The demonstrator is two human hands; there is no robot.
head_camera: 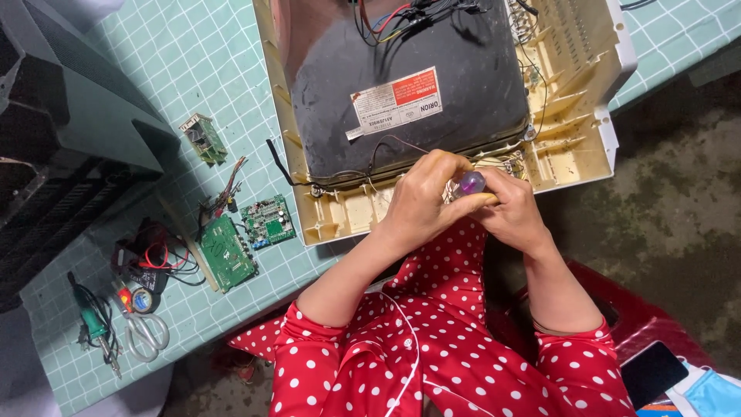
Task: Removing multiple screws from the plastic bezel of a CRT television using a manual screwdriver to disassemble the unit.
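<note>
I'm closing left hand (pixel 421 202) and right hand (pixel 509 210) around purple-handled screwdriver (pixel 471 183) | bracing it upright over open television casing (pixel 351 212) | table's (pixel 193 62) near edge.

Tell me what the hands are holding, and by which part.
Both hands, left hand and right hand, grip a screwdriver by its purple handle top; the shaft is hidden.

Screwdriver (pixel 471 184) shaft hidden by hands

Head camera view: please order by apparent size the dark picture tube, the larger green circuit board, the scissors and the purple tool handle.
Largest to smallest:
1. dark picture tube
2. larger green circuit board
3. scissors, nearly the board's size, so unsure
4. purple tool handle, mostly hidden by both hands
</note>
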